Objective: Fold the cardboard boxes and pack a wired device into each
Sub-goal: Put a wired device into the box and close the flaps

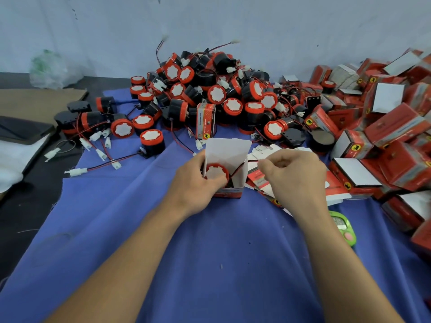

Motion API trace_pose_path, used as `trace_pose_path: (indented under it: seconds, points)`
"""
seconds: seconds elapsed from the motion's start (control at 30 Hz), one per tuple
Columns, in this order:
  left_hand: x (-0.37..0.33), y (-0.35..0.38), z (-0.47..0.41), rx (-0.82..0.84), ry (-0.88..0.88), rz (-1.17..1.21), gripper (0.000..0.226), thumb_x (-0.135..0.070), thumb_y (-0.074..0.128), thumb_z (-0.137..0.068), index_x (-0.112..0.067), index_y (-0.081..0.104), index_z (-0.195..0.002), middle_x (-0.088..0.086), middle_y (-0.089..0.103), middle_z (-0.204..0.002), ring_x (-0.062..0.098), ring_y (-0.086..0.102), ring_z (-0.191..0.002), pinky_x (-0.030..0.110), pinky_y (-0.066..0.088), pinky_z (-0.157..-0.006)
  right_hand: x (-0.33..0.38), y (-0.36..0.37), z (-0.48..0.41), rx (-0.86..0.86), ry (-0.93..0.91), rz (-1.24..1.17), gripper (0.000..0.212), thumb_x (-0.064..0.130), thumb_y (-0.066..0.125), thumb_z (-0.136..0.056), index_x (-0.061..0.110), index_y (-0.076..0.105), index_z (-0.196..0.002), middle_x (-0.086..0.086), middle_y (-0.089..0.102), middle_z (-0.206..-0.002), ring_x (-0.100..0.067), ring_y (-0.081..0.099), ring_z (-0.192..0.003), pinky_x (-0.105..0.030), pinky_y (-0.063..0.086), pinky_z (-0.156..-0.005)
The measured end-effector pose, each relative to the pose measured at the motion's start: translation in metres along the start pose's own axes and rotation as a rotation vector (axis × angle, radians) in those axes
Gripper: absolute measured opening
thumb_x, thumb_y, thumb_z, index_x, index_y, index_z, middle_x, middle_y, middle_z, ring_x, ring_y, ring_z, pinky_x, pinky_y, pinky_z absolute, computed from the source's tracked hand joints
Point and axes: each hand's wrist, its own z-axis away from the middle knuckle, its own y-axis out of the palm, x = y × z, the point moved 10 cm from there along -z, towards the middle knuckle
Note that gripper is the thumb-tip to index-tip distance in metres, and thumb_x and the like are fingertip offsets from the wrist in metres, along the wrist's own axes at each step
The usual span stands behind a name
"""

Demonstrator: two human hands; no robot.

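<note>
Cardboard box (229,155) stands upright, top flap raised, near the middle of the blue cloth (210,252). The left hand (193,183) curls round its left wall, thumb pressing the red-capped wired device (217,172) sitting inside. The right hand (296,176), fingers curled, pinches the device's red-and-black wire (238,170) just beside the box's right wall. Loose devices (210,89) pile along the cloth's far edge; packed boxes (384,127) crowd its right edge.
</note>
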Motion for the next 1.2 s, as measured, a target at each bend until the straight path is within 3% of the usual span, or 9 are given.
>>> trace_pose_path:
  seconds: [0.1,0.27,0.4,0.53,0.7,0.87,0.93,1.03,1.2]
  points:
    - [-0.002,0.002,-0.001,0.031,0.009,0.008,0.024,-0.034,0.071,-0.086,-0.041,0.066,-0.108,-0.017,0.073,-0.1,0.002,0.067,-0.093,0.026,0.056,-0.077,0.01,-0.012,0.003,-0.12,-0.016,-0.175,0.024,0.032,0.083,-0.075,0.028,0.068,-0.056,0.023,0.065,-0.059,0.003,0.061,-0.062,-0.008,0.04,-0.048]
    - [-0.003,0.008,-0.001,0.07,-0.002,0.02,0.026,-0.028,0.075,-0.085,-0.044,0.064,-0.102,-0.015,0.073,-0.101,0.005,0.067,-0.096,0.031,0.057,-0.084,0.034,0.009,0.011,-0.019,-0.095,-0.401,0.015,0.02,0.081,-0.083,0.025,0.077,-0.07,0.011,0.071,-0.064,-0.01,0.067,-0.063,-0.022,0.052,-0.059]
    - [-0.003,0.01,0.0,0.055,-0.021,0.031,0.038,-0.044,0.066,-0.073,-0.041,0.065,-0.11,-0.016,0.073,-0.102,0.009,0.067,-0.098,0.034,0.056,-0.084,0.056,0.017,0.024,0.021,-0.277,-0.268,0.017,0.019,0.081,-0.084,0.026,0.074,-0.07,0.015,0.068,-0.068,-0.008,0.063,-0.066,-0.016,0.046,-0.06]
    - [-0.004,0.011,0.002,0.051,-0.019,-0.015,0.035,-0.057,0.058,-0.072,-0.051,0.058,-0.106,-0.029,0.069,-0.098,0.0,0.063,-0.097,0.023,0.053,-0.078,0.078,0.022,0.041,0.04,-0.458,-0.055,0.011,0.024,0.077,-0.084,0.022,0.074,-0.073,0.002,0.069,-0.064,-0.024,0.062,-0.064,-0.036,0.05,-0.061]
    - [0.004,0.008,0.002,-0.003,-0.082,0.025,0.031,-0.048,0.055,-0.074,-0.04,0.061,-0.103,-0.016,0.071,-0.091,0.004,0.064,-0.089,0.027,0.054,-0.073,0.071,0.027,0.037,0.124,-0.381,0.42,0.015,0.026,0.063,-0.093,0.022,0.076,-0.087,-0.002,0.073,-0.085,-0.031,0.059,-0.082,-0.038,0.036,-0.07]
    - [0.004,0.008,0.004,-0.046,-0.111,0.04,0.036,-0.048,0.056,-0.068,-0.041,0.061,-0.103,-0.016,0.07,-0.093,0.003,0.064,-0.09,0.025,0.05,-0.071,0.081,0.034,0.052,0.25,-0.475,0.834,0.047,0.004,0.031,-0.072,0.031,0.066,-0.087,0.004,0.066,-0.078,-0.023,0.046,-0.065,-0.035,0.018,-0.076]
    - [0.002,0.008,0.006,-0.09,-0.112,0.056,0.039,-0.05,0.055,-0.068,-0.039,0.06,-0.105,-0.016,0.07,-0.094,0.004,0.064,-0.091,0.023,0.052,-0.072,0.086,0.04,0.059,0.324,-0.494,0.88,0.038,0.008,0.019,-0.059,0.027,0.049,-0.072,0.005,0.048,-0.063,-0.023,0.037,-0.059,-0.036,0.016,-0.075]
    - [-0.003,0.008,0.008,-0.131,-0.113,0.053,0.043,-0.059,0.063,-0.067,-0.04,0.059,-0.106,-0.019,0.07,-0.095,0.0,0.064,-0.089,0.018,0.05,-0.068,0.086,0.046,0.062,0.37,-0.489,0.885,0.018,0.006,0.031,-0.066,0.024,0.033,-0.065,0.005,0.037,-0.06,-0.021,0.03,-0.056,-0.036,0.016,-0.074]
    - [0.008,0.008,0.003,-0.156,-0.189,0.058,0.034,-0.044,0.084,-0.075,-0.031,0.066,-0.1,-0.014,0.072,-0.093,0.004,0.066,-0.088,0.025,0.053,-0.07,0.069,0.034,0.048,0.335,-0.332,0.492,0.013,0.026,0.053,-0.09,0.03,0.063,-0.082,0.001,0.066,-0.077,-0.024,0.05,-0.07,-0.032,0.033,-0.064]
